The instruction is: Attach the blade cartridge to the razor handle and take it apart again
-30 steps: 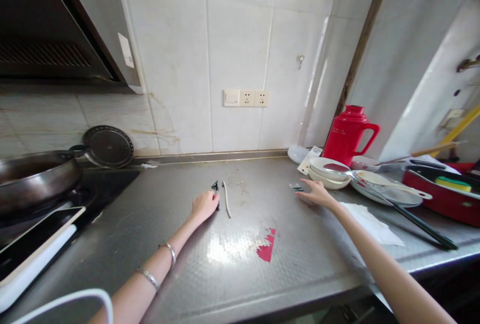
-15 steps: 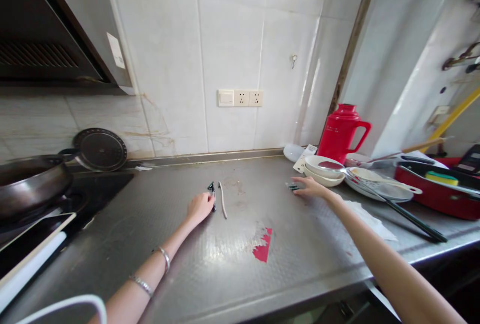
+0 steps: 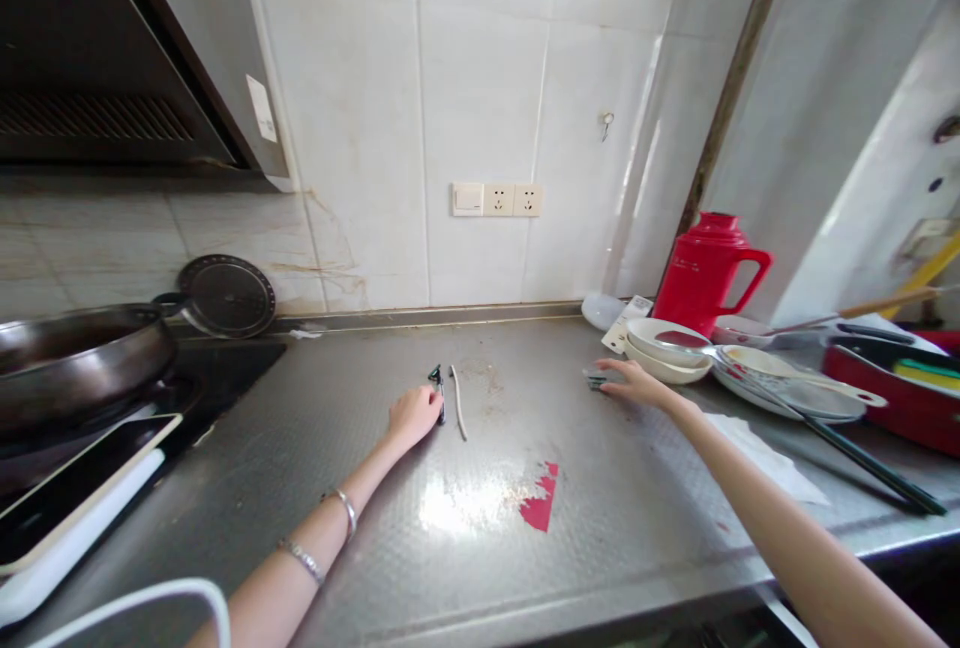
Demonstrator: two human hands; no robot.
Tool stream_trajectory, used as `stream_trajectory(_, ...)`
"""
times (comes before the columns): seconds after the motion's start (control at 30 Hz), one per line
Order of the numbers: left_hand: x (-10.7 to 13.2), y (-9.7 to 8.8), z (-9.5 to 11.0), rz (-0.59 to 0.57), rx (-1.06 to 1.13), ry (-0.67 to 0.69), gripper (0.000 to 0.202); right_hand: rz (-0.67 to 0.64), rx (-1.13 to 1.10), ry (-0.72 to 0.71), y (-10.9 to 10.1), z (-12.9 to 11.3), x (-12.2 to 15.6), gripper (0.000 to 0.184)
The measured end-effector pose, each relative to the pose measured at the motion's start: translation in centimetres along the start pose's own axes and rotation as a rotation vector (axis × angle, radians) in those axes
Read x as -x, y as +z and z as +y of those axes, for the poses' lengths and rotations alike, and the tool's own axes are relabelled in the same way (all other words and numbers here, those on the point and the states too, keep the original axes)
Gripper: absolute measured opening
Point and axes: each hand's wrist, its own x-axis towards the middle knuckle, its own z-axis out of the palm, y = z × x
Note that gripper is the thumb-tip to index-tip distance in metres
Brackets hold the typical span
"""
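My left hand (image 3: pixel 415 414) is closed around a slim dark object (image 3: pixel 436 375) with a wider black head, held roughly upright at the counter; my fingers cover part of its shaft. Just right of it lies a thin, slightly bent white strip (image 3: pixel 459 406) with a dark tip. Farther right, beside the bowls, my right hand (image 3: pixel 634 383) has its fingertips closed on a small clear-and-dark object (image 3: pixel 595 380) at the counter surface. Its exact kind is too small to make out. A torn red patch (image 3: pixel 541 500) shows on the metal counter (image 3: pixel 360 548) between my forearms.
Right of my right hand stand stacked bowls (image 3: pixel 667 368), a red thermos (image 3: pixel 701 273), a plate (image 3: pixel 817 406), dark chopsticks (image 3: pixel 870 458), a white tissue (image 3: pixel 772 458) and a red pan (image 3: pixel 885 393). On the left are a steel pan (image 3: pixel 90 358) and a phone (image 3: pixel 82 493).
The whole view has shifted, so the scene sits slightly farther right. Both hands stay at the same spots on the counter, with the same objects at their fingers.
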Motion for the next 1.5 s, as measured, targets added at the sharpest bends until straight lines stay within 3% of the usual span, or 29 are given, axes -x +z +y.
stream_trajectory(0.13,0.2,-0.1,0.1,-0.009,0.004,-0.015,0.036,0.058,-0.05,-0.077,0.5,-2.4,-0.9,0.049)
stream_trajectory(0.27,0.3,0.1,-0.1,0.004,0.009,-0.007,0.035,0.033,-0.087,-0.17,1.9,-6.8,-2.3,0.049)
stream_trajectory(0.5,0.2,0.4,-0.5,0.009,0.033,0.005,0.033,-0.055,-0.17,-0.388,6.9,-16.2,-4.0,0.046)
stream_trajectory(0.63,0.2,0.4,-0.5,0.004,0.041,0.015,0.032,-0.081,-0.186,-0.42,9.5,-19.1,-4.6,0.045)
stream_trajectory(0.77,0.2,0.5,-0.6,0.011,0.044,0.019,0.033,-0.071,-0.162,-0.379,10.7,-19.8,-5.0,0.046)
stream_trajectory(1.17,0.2,0.4,-0.5,-0.003,0.03,0.004,0.033,-0.114,-0.075,-0.278,11.1,-19.9,-5.1,0.047)
stream_trajectory(1.37,0.2,0.7,-0.7,0.01,0.048,0.005,0.034,-0.067,-0.002,-0.26,10.5,-19.8,-4.9,0.054)
stream_trajectory(1.5,-0.1,0.5,-0.8,-0.008,0.088,-0.002,0.035,0.004,0.053,-0.191,9.7,-18.5,-5.0,0.046)
